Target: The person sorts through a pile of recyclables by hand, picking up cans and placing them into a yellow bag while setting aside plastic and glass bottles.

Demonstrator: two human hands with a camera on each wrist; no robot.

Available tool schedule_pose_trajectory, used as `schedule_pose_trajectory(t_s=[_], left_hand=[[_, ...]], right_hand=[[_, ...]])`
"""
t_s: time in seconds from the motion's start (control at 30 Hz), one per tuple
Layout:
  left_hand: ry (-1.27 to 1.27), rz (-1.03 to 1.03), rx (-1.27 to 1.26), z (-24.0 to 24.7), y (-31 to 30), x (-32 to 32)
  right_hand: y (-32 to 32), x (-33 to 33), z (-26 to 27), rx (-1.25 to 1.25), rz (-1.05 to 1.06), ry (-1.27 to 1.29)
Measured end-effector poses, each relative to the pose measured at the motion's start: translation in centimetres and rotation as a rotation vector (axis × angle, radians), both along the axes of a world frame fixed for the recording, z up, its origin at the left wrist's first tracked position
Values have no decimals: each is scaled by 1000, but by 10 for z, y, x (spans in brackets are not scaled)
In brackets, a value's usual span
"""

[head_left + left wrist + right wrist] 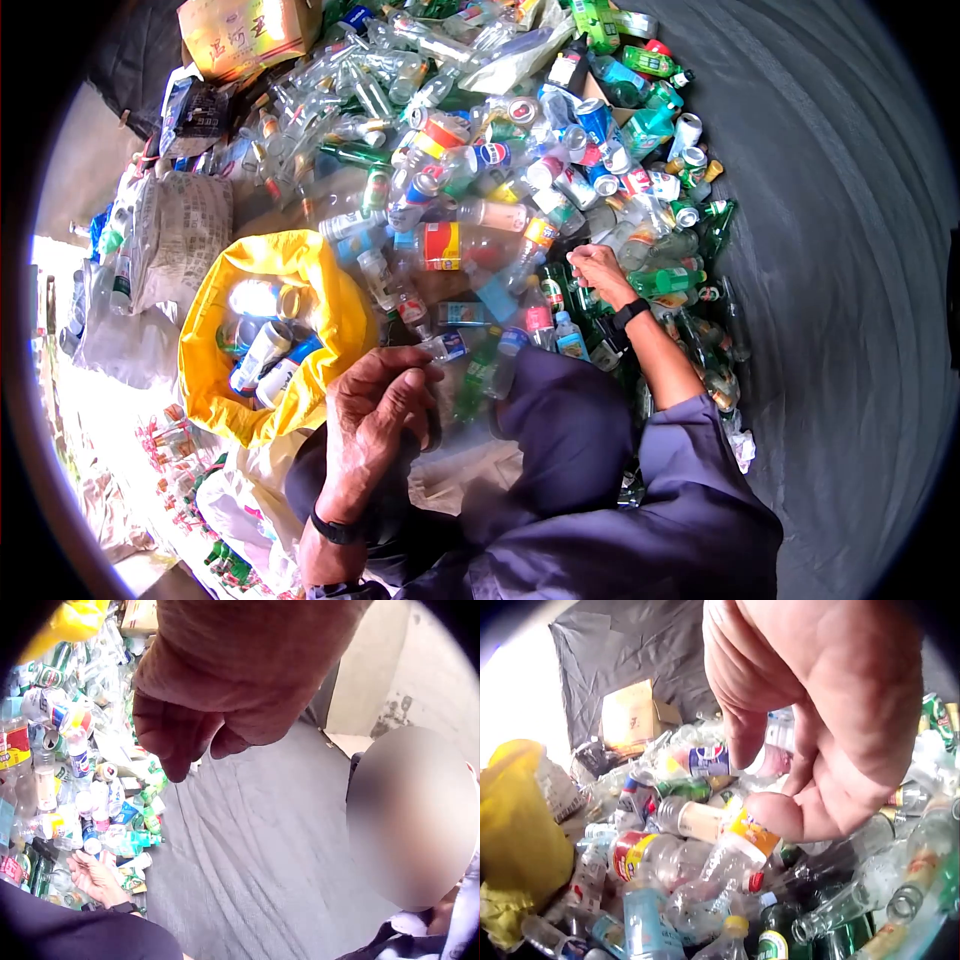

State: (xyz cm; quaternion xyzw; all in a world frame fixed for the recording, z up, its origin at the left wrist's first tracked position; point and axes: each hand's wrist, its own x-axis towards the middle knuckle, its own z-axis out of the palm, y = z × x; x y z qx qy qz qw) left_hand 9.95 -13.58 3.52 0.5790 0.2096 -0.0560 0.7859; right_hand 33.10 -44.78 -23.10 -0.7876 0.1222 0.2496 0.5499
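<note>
Bottles (490, 213) fill the far pile; our right hand (600, 270) hovers there, fingers loosely spread, probably choosing one; next we need a firm grasp. Of our left hand (375, 400) we cannot tell the grip.

- Head view: hard daylight from the left burns out that edge and glares inside the yellow bag (335, 300); the fisheye lens bends the picture inside a black rim.
- The bottles (480, 200) are evenly lit, with small glints.
- Left wrist view: the left hand (225, 675) looms soft and shadowed; a smeared oval sits at right.
- Right wrist view: the upper left is blown white; the right hand (832, 712) is out of focus.
</note>
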Motion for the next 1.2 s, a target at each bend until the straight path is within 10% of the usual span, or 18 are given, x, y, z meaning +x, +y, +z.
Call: schedule_pose_trajectory(t_s=[0.6,0.97,1.2], left_hand=[[54,-85,7,-1,19,-13],[102,-66,52,5,19,-13],[160,-109,108,9,16,-10]], right_hand=[[72,4,-122,-123,-147,-155],[53,-35,-83,150,-100,159],[16,4,-42,-323,315,235]])
